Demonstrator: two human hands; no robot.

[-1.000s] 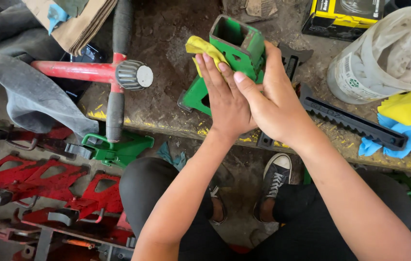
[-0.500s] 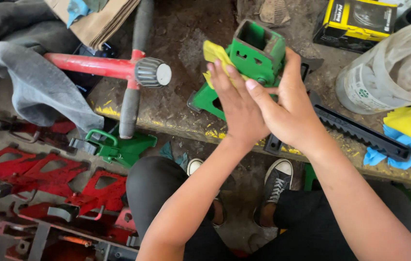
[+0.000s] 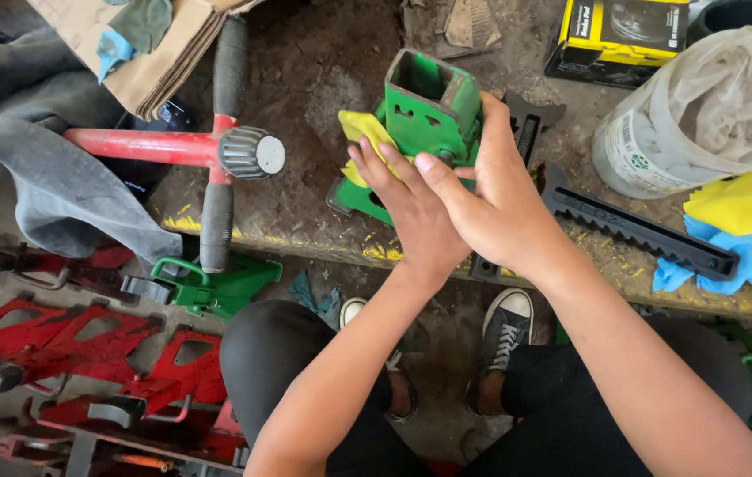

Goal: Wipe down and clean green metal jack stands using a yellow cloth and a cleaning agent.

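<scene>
A green metal jack stand (image 3: 429,106) with a hollow square post stands on a dirty wooden board (image 3: 305,212). My left hand (image 3: 407,208) presses a yellow cloth (image 3: 363,132) flat against the stand's left side. My right hand (image 3: 500,199) grips the stand's right side, overlapping the left hand. Both hands hide most of the stand's base.
A red tool with a black handle and a knurled knob (image 3: 248,152) lies to the left. A black toothed bar (image 3: 637,225) lies to the right, near yellow and blue cloths (image 3: 747,212), a plastic-covered white bucket (image 3: 703,110) and a yellow-black box (image 3: 619,35). Red stands (image 3: 84,344) lie on the floor.
My view has shifted, so the stand and hands sit slightly further right and lower in the frame. My left hand has slid the yellow cloth a little along the stand.
</scene>
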